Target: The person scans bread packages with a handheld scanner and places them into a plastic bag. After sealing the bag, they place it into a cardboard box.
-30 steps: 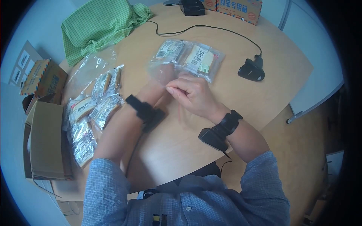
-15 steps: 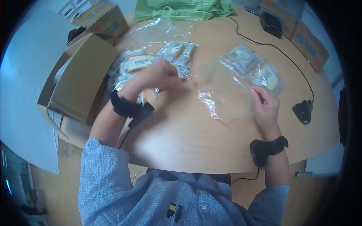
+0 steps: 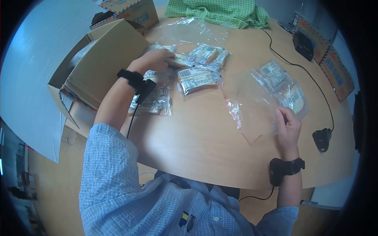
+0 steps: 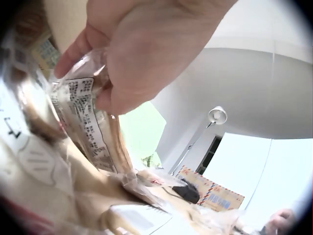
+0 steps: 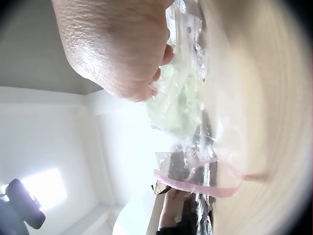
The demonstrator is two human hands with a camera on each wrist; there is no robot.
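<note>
In the head view my left hand (image 3: 154, 61) reaches in among several clear packets of sliced bread. Up close in the left wrist view, its thumb and fingers pinch the top of a bread packet (image 4: 88, 122) with a printed label. Off to the right, my right hand (image 3: 289, 125) pinches the edge of a large clear plastic bag (image 3: 252, 98) with a pink strip along its mouth. Two bread packets, one labelled with a barcode (image 3: 274, 72) and another (image 3: 294, 99), lie at the bag's far end. Another packet (image 3: 199, 80) lies beside the pile, nearer the bag.
An open cardboard box (image 3: 106, 59) stands left of the packets, with a second box (image 3: 138, 15) behind it. A green checked cloth (image 3: 220, 11) lies at the back. A corded black scanner (image 3: 322, 139) rests at the right, its cable crossing the table.
My left hand has left the clear bag, moved left to the loose packets and taken hold of one. The bag now lies spread out, its edge still in my right hand. The head view has turned left.
</note>
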